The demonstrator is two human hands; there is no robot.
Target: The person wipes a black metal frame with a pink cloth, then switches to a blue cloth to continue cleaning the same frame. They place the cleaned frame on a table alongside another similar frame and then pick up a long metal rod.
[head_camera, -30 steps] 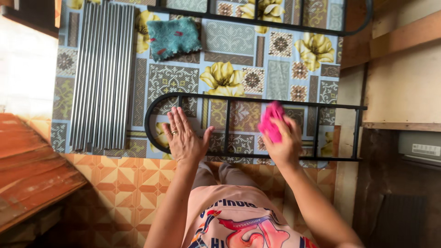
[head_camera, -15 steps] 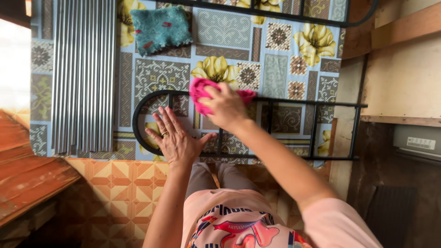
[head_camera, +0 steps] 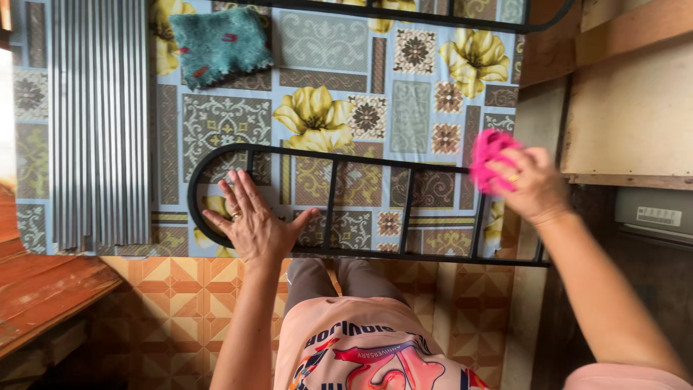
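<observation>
A black metal frame with a rounded left end and several cross bars lies on a floral patterned mat. My left hand rests flat, fingers spread, on the frame's rounded end. My right hand grips a pink cloth and presses it on the frame's top rail near the right end.
A bundle of several grey metal rods lies on the mat's left side. A teal cloth sits at the upper left. A second black frame runs along the top. Wooden boards stand at right, orange tiled floor below.
My right hand has slid the pink cloth along the top rail from the left part to the right end. My left hand stays on the rounded end.
</observation>
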